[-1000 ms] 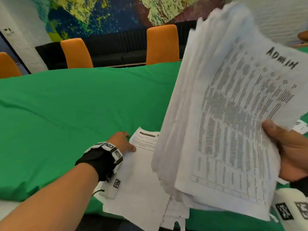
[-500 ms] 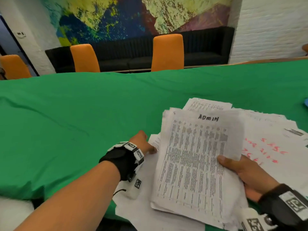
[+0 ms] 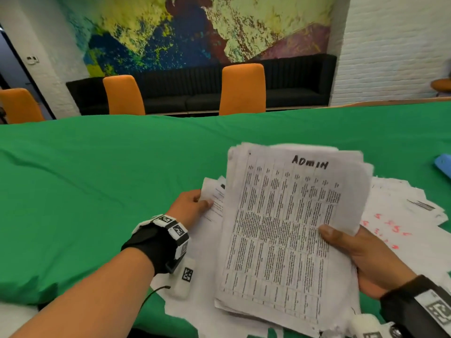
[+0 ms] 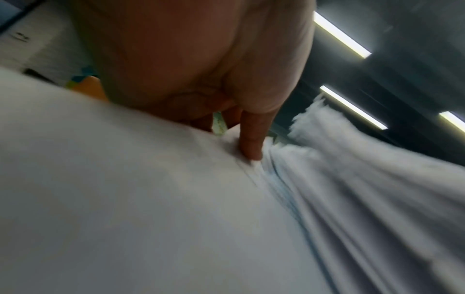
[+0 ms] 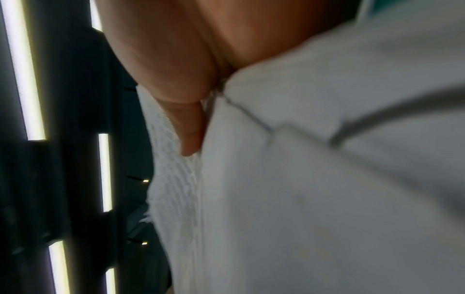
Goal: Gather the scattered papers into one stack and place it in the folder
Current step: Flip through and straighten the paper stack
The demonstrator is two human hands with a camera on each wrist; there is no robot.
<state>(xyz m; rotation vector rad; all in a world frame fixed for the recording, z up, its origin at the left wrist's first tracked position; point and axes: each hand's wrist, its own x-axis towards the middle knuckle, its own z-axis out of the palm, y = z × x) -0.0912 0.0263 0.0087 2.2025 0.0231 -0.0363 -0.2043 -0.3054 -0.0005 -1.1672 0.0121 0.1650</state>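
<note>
A thick stack of papers [image 3: 280,228], its top sheet a printed table marked "ADMIN", is held tilted over the green table [image 3: 97,191]. My right hand [image 3: 341,240] grips its right edge, thumb on top; the right wrist view shows the thumb [image 5: 191,129] against the stack's edges [image 5: 176,199]. My left hand [image 3: 195,203] pinches the left edge of loose sheets [image 3: 212,198] lying under the stack, with a finger [image 4: 251,143] on the paper [image 4: 125,199]. More loose sheets [image 3: 395,230], one with red writing, lie at the right. A blue folder [image 3: 444,164] peeks in at the right edge.
White sheets [image 3: 207,301] hang over the near table edge below my left wrist. Orange chairs [image 3: 241,89] and a black sofa [image 3: 292,81] stand beyond the far edge. The green cloth stretches bare to the left.
The right hand has lowered the stack from upright near the camera to a tilt over the table. The left hand shifted from resting on a sheet to pinching the sheets' edge.
</note>
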